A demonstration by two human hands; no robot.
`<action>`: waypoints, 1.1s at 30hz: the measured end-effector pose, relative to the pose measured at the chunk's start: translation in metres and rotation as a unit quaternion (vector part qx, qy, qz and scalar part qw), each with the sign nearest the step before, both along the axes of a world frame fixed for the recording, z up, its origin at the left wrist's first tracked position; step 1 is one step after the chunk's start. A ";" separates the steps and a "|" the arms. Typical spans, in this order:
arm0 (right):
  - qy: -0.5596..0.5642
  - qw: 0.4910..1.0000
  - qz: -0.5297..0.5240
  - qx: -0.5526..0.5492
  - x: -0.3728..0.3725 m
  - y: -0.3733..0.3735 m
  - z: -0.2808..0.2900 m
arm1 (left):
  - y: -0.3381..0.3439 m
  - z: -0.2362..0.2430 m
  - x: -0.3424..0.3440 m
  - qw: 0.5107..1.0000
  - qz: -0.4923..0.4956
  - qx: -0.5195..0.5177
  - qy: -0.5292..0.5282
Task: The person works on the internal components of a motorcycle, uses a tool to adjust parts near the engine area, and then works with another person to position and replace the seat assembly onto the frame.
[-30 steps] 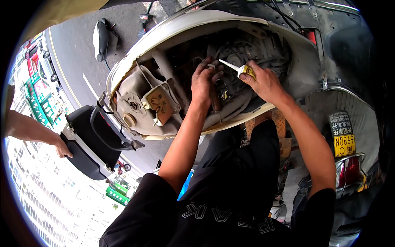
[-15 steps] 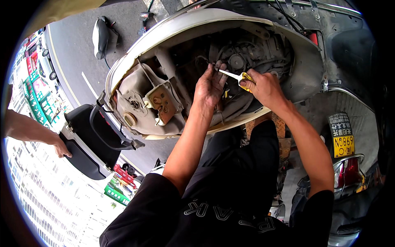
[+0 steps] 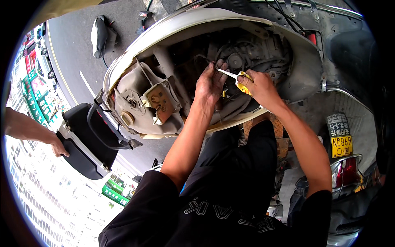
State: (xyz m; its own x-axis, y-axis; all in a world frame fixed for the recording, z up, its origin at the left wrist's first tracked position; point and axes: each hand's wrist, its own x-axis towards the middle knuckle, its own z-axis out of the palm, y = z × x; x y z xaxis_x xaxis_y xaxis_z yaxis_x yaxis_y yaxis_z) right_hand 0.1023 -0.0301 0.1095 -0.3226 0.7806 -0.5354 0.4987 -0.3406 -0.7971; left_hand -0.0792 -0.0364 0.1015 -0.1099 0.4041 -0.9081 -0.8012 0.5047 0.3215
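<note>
My left hand (image 3: 209,86) is inside the open white scooter body (image 3: 181,27), palm turned up, fingers curled around a small dark piece that I cannot make out. Its fingertips are at the tip of a long white nozzle (image 3: 228,73). My right hand (image 3: 260,86) grips the yellow-and-white tube (image 3: 243,87) carrying that nozzle, with the thumb across it. Behind both hands lie the grimy engine (image 3: 257,53) and hoses. A beige tank (image 3: 133,88) with a rusty bracket (image 3: 162,105) sits at the body's left end.
Another person's hand (image 3: 59,146) touches a black panel with a grab rail (image 3: 90,140) at left. A detached piece (image 3: 99,37) lies on the roadway near a power tool (image 3: 142,20). At right are a dark scooter floorboard (image 3: 345,49) and a parked scooter's tail light (image 3: 347,173).
My left hand has rolled palm-up. My right hand has brought the nozzle down from slightly above to the left fingertips, tilting the tube, and then stayed nearly still.
</note>
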 end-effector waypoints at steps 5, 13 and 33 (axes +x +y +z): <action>0.151 0.947 -0.140 -0.246 -0.006 -0.008 -0.001 | -0.004 -0.002 0.006 1.000 0.002 0.019 0.011; 0.190 0.902 -0.238 -0.306 -0.019 -0.018 -0.003 | 0.005 -0.005 0.019 0.999 0.037 0.019 0.033; 0.183 0.923 -0.102 -0.322 0.009 -0.004 -0.023 | 0.074 -0.039 -0.017 0.446 -0.676 0.160 0.564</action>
